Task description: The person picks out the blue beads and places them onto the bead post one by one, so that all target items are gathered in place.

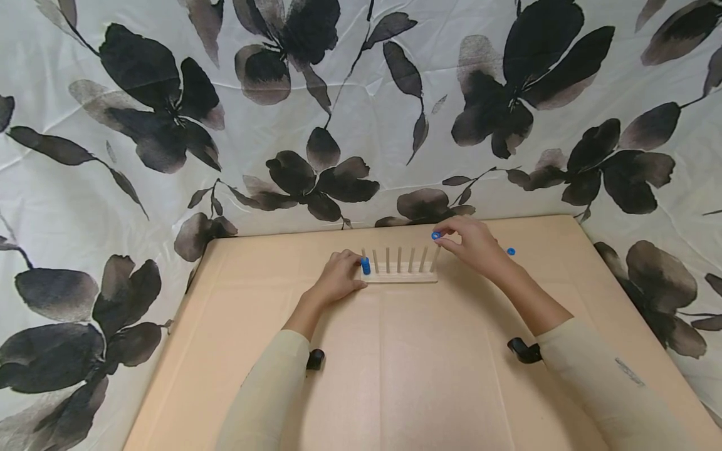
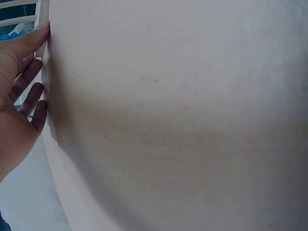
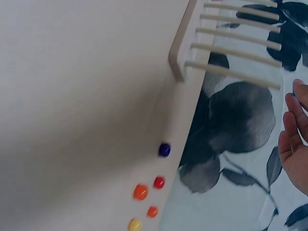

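Note:
A small wooden peg stand (image 1: 403, 277) with several upright pegs stands near the table's far edge. Blue beads (image 1: 366, 266) are stacked on its leftmost peg. My left hand (image 1: 336, 275) grips the stand's left end; in the left wrist view its thumb (image 2: 36, 37) lies against the base, with the other fingers along the end. Above the rightmost peg, my right hand (image 1: 470, 243) pinches one blue bead (image 1: 436, 236) between thumb and fingertips. In the right wrist view that hand (image 3: 296, 132) is at the right edge, beyond the peg tips, its bead mostly hidden.
Another blue bead (image 1: 511, 252) lies on the table, right of my right hand. The right wrist view shows more loose beads: a red bead (image 3: 159, 182), an orange bead (image 3: 140, 192) and a yellow bead (image 3: 135, 224). A flowered cloth (image 1: 350, 113) hangs behind the table (image 1: 429, 376).

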{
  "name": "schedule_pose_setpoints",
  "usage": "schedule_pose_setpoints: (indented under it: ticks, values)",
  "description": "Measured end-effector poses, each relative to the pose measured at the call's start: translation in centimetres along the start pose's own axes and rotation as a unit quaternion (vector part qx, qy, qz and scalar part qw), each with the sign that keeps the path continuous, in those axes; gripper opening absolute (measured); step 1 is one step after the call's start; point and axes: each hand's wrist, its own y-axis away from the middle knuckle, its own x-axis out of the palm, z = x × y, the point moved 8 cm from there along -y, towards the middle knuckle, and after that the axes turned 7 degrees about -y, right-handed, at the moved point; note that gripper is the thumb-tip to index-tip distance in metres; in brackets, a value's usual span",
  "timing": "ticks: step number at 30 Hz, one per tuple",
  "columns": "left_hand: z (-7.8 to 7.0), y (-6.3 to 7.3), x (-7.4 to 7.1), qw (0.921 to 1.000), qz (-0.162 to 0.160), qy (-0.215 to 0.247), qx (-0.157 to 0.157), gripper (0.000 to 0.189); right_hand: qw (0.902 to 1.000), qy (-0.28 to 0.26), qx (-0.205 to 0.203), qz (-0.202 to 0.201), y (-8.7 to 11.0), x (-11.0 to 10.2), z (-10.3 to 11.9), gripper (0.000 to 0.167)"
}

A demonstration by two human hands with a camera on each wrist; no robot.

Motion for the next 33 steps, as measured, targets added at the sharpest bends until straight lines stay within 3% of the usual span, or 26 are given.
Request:
schedule_pose_setpoints:
  ticks: [5,18,33]
  values:
    - [0.0,0.0,-0.1,1.0000,0.003,0.000,0.000,0.060,0.9997,-0.009,-0.021,0.011,-1.2,0.9,2.0,0.018]
    - [0.0,-0.1,-0.2,0.9999,-0.006,-0.009,0.006,0.059,0.9978,-0.032,-0.028,0.051,-3.8,3.9,6.1,0.018]
    - [-0.2,0.2,-0.4,0.9997,-0.011,-0.009,0.019,0.056,0.9938,-0.020,-0.033,0.104,-5.8,8.6,7.7,0.017]
